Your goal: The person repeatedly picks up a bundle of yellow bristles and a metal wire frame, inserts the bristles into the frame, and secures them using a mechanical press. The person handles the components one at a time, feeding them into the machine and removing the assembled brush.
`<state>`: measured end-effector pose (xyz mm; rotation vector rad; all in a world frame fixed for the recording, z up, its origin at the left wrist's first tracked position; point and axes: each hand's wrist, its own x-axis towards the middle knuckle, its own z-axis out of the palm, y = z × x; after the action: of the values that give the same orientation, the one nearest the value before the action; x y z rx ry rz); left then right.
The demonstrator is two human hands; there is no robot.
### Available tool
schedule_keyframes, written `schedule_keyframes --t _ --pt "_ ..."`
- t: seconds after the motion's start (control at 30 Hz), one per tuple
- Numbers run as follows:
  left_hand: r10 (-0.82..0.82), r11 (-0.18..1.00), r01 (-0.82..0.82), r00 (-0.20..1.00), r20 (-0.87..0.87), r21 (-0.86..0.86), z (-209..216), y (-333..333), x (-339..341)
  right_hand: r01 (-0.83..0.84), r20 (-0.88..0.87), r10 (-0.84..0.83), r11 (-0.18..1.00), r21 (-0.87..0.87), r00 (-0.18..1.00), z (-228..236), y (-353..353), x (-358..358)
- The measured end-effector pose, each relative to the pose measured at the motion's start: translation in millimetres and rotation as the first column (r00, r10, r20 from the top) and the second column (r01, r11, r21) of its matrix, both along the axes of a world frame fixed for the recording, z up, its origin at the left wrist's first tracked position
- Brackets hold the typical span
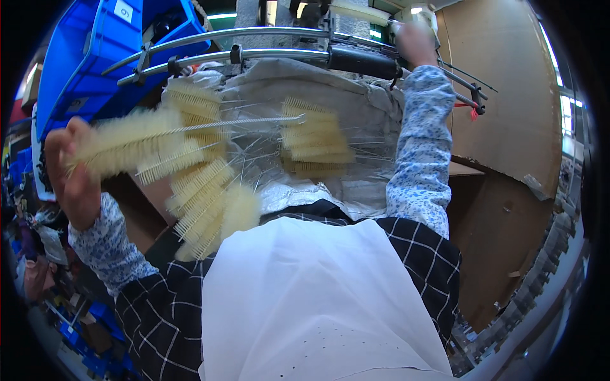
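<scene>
the left hand [73,171] gripped one cream bottle brush [124,143] by its bristle end, the right hand [416,41] closed on another brush [359,11] at the machine [356,60], while many brushes [210,197] lay unprocessed on the grey sheet [356,108].

The middle of the work surface [356,95] is crowded with piled brushes [203,190] and thin wires. A bare strip is left along its right edge. The far edge is blocked by metal bars [254,56].
</scene>
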<state>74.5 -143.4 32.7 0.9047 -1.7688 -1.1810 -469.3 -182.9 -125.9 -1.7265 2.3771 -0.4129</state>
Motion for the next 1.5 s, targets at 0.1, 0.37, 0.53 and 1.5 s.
schedule_keyframes --t 0.1,0.37,0.53,1.5 --pt "-0.098 0.994 0.096 0.995 0.027 0.053 -6.3 -4.7 -21.9 0.028 -0.326 -0.024 1.000 0.009 0.945 -4.7 -8.7 -18.3" --pt "-0.252 0.954 0.241 0.967 0.044 0.177 -14.9 -8.3 -57.3 -0.218 0.374 0.130 0.954 0.204 0.918 68.1 75.0 -24.4" --pt "-0.316 0.910 0.342 0.938 -0.145 0.235 -41.8 -2.5 -111.4 -0.569 0.591 0.399 0.813 0.127 0.701 96.3 103.4 78.7" --pt "0.024 0.993 -0.058 0.952 0.305 0.101 -36.1 36.7 11.6 -0.179 -0.283 0.121 0.966 -0.188 0.951 -9.9 -2.3 74.3"
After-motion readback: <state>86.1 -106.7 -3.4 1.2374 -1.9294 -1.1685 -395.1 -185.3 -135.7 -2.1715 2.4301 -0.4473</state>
